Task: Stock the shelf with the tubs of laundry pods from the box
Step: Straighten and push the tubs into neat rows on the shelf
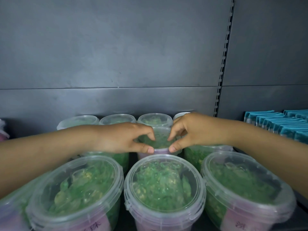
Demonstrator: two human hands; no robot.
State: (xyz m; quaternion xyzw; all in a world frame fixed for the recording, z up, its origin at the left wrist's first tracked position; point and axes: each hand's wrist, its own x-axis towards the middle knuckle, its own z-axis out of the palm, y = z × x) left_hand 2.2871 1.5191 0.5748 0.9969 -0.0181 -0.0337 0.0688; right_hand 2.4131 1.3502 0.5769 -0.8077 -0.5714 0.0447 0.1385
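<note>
My left grip (123, 139) is curled over the rim of the clear round plastic tub of green laundry pods (159, 142), with the thumb on its near edge. My right grip (196, 132) pinches the opposite side the same way. The tub is in the middle row of the dark grey metal shelf (116, 64), close among its neighbours, and I cannot tell if it is fully down. I should hold it level, seat it flat, then line it up behind the clear front-centre tub (165, 185).

teal packs (283, 125) in rows, far right | slotted upright (223, 64) (dark grey) | pink-white item (3, 130) at left edge
</note>
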